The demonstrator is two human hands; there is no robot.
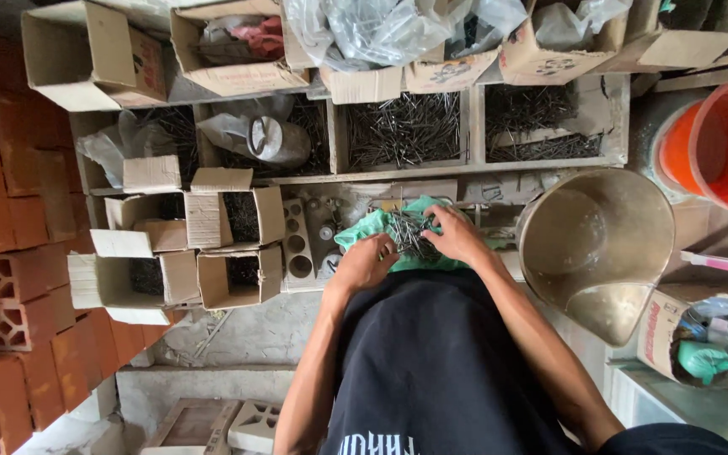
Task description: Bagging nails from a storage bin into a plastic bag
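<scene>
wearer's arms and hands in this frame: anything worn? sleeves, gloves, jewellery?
Both forearms are bare up to the elbow, with no sleeve showing on them. The left hand and right hand wear no gloves; no watch, ring or band is visible. The torso is covered by a black shirt with pale lettering near the frame's bottom edge.

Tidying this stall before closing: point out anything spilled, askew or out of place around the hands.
Nothing looks spilled. Both hands, left hand and right hand, rest on a pile of nails heaped on a green bag. The small cardboard boxes to the left sit crooked, flaps splayed open.
</scene>
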